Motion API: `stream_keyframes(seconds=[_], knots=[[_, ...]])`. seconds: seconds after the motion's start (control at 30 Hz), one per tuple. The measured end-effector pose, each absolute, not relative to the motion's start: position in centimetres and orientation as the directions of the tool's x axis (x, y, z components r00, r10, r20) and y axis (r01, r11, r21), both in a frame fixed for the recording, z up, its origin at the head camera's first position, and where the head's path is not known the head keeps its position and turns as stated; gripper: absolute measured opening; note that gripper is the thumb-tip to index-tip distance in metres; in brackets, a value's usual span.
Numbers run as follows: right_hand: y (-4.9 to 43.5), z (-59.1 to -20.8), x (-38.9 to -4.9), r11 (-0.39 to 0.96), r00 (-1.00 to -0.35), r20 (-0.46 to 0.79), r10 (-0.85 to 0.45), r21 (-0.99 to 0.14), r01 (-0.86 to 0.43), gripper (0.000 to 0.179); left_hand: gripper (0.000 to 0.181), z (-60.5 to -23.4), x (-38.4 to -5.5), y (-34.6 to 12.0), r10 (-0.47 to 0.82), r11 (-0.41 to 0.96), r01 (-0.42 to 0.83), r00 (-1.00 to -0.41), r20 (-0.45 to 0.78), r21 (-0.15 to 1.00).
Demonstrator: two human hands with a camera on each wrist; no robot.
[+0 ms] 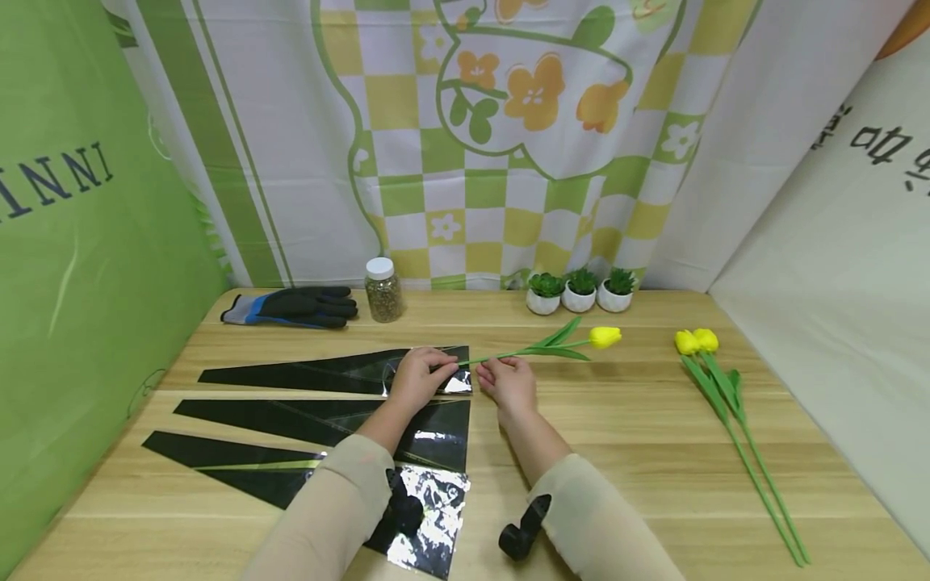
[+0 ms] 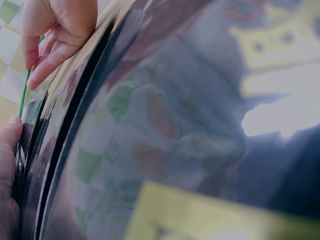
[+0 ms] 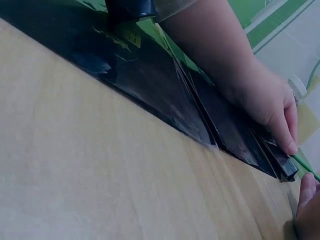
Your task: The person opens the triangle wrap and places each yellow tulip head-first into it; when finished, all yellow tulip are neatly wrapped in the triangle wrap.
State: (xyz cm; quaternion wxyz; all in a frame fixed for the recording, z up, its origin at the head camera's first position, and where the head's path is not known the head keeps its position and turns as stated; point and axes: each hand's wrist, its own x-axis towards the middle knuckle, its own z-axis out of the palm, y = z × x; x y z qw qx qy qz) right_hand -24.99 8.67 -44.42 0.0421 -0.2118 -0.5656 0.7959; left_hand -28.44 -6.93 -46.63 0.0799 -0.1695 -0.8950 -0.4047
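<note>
A yellow artificial tulip [image 1: 605, 337] lies slantwise above the table, its bloom to the right and its thin green stem running left to both hands. My left hand [image 1: 420, 378] pinches the stem's lower end over the wide end of the farthest black flower sleeve [image 1: 327, 374]. Close to its right, my right hand [image 1: 512, 383] holds the stem between thumb and fingers. In the right wrist view, the left thumb presses by the green stem [image 3: 303, 162] at the sleeve's edge. The stem's tip is hidden by the left hand.
Two more sleeves, a middle one [image 1: 436, 424] and a near one [image 1: 429, 520], lie below the arms. Two yellow tulips [image 1: 734, 403] rest at the right. Along the back are a glove [image 1: 298, 307], a jar [image 1: 383, 292] and three potted succulents [image 1: 579, 292].
</note>
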Motion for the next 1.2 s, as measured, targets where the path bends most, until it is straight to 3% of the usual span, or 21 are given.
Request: stream_keyframes(seconds=[0.2,0.57,0.97,1.1,1.2], knots=[[9.5,-44.3,-24.7,-0.352,-0.919,-0.296,0.259,-0.915,0.195,0.037,0.019,-46.7,-28.6,-6.8,0.256,0.625,0.404,-0.914,0.314,0.667],[11.9,-44.0,-23.7,-0.212,-0.933,-0.357,0.05,-0.916,0.339,0.051,0.018,-46.7,-28.7,-6.8,0.29,0.663,0.423,-0.906,0.309,0.618],[12.9,-43.5,-23.0,-0.175,-0.922,-0.388,-0.009,-0.907,0.384,0.051,0.019,-46.7,-28.5,-6.7,0.302,0.691,0.418,-0.908,0.289,0.59],[14.0,-42.9,-23.2,-0.051,-0.941,-0.338,-0.004,-0.94,0.338,0.046,0.02,-46.7,-28.5,-6.7,0.306,0.688,0.416,-0.909,0.283,0.595],[15.2,-42.4,-23.7,0.209,-0.976,-0.217,0.032,-0.953,0.219,0.04,0.02,-46.7,-28.5,-6.8,0.307,0.689,0.413,-0.911,0.276,0.595]])
